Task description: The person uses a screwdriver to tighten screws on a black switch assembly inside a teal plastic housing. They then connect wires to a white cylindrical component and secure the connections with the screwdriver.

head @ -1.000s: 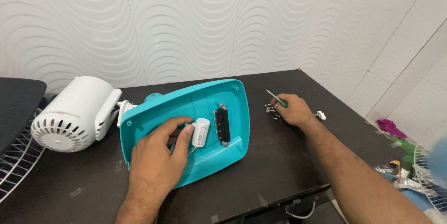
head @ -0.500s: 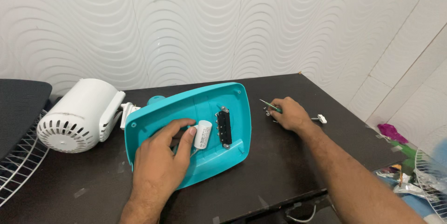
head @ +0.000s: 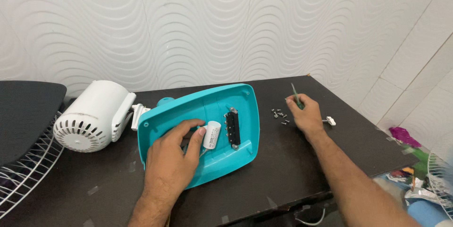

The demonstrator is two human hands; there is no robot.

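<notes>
Teal plastic marks the shell point(head: 188, 113), an open tray-shaped fan base lying hollow side up at the centre of the dark table point(head: 292, 161). Inside it, the left hand point(head: 170, 161) rests palm down, coming in from 6 o'clock, with thumb and fingers curled loosely round a small white capacitor point(head: 212, 134); the fingertips touch its left side, a light, narrow hold rather than a tight clamp. Just at 3 o'clock of the capacitor sits a black switch block point(head: 232, 129), fixed upright along the shell's floor.

At 3 o'clock of the shell, well apart from it, the right hand point(head: 306, 116) lies on the table with its fingers closed round a thin green-handled screwdriver point(head: 295, 96), whose tip sticks out toward 11 o'clock. Just at 9 o'clock of that hand, a few small screws point(head: 280, 115) are scattered on the tabletop. A small white plug point(head: 331, 121) lies close by at the hand's 3 o'clock.

At 9 o'clock of the shell stands a white motor housing point(head: 94, 113), its vented end facing the camera. A wire grille point(head: 23, 165) shows at the far left edge, under a black pad point(head: 26, 113).
</notes>
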